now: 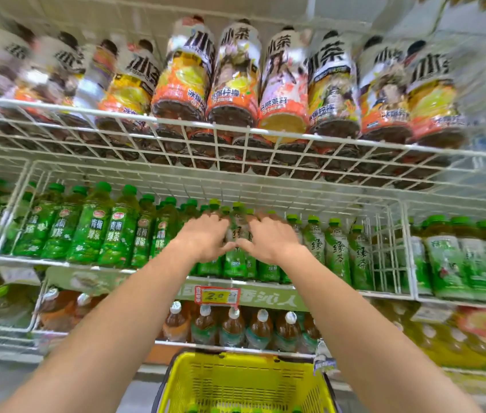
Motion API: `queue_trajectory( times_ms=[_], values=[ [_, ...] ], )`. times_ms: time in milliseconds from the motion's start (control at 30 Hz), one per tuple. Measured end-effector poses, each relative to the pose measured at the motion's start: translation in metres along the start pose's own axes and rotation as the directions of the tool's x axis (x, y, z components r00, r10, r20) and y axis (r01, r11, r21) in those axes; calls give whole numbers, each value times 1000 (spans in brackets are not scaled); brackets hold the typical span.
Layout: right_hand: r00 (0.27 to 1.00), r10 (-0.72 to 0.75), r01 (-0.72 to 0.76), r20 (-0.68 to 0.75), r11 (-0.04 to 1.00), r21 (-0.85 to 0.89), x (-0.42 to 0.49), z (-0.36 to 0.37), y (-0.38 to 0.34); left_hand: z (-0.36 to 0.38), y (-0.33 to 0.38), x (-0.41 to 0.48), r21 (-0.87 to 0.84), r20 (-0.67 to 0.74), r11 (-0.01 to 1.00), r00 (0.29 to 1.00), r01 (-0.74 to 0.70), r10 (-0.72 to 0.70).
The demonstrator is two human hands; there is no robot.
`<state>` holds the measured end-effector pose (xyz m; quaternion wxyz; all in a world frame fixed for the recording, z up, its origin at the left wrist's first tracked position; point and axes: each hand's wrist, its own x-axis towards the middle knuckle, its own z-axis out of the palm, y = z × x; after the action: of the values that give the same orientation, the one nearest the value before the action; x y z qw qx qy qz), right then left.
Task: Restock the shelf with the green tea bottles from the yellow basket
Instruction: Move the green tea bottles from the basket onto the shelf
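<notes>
Both my hands reach up to the middle wire shelf (385, 293). My left hand (206, 238) and my right hand (268, 238) press from either side against an upright green tea bottle (237, 257) at the shelf's front, fingers wrapped on it. More green tea bottles (338, 251) of the same kind stand to its right. The yellow basket (244, 383) sits low in front of me, below my arms; a few green caps (194, 409) show at its bottom edge.
Darker green plum tea bottles (92, 231) fill the shelf's left part. Iced tea bottles (235, 84) stand on the wire shelf above. Brown tea bottles (233, 326) stand on the shelf below, behind a red and yellow price tag (218, 297). A white wire divider (390, 251) stands right of the green tea.
</notes>
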<state>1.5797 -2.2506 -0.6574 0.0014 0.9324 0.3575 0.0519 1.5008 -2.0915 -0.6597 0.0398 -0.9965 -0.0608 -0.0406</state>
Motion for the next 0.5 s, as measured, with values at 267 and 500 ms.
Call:
queue_trajectory(
  times_ms=[267,500],
  values=[
    [1000,-2,1,-25,999,-41,-68,28,10,9,29,-48,10,-8,1000,1000,-27,27],
    [999,18,-18,-27,1000,-2,-110,52,18,42,63,-77,3,6,999,999,-51,51]
  ],
)
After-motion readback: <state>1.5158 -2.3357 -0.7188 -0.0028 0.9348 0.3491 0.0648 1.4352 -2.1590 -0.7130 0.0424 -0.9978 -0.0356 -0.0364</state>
